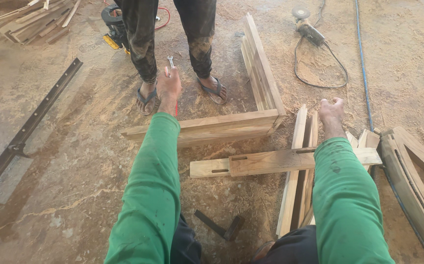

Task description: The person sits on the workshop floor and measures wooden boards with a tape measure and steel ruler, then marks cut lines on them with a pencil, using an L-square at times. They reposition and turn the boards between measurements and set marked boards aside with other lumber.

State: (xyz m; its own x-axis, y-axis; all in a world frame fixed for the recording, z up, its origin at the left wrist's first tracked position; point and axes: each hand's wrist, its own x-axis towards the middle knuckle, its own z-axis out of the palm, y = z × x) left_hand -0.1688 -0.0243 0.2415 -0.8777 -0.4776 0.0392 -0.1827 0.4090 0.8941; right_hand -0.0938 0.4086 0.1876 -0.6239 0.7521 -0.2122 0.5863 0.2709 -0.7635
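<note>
grinder point(308, 28) top R | hammer point(220, 227) btm | metal rail point(31, 122) L | blue cable point(364, 63)

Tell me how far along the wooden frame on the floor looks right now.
Done: two boards of the wooden frame already meet in a corner. In hand: the left hand holds a small metal tool with a red handle; the right hand hovers, fingers curled, over loose slats. Left: a mortised board and those slats lie unattached, and a hammer lies unused.

Standing person point(173, 44) cut off above thighs; curved frame point(412, 181) past right edge.
</note>
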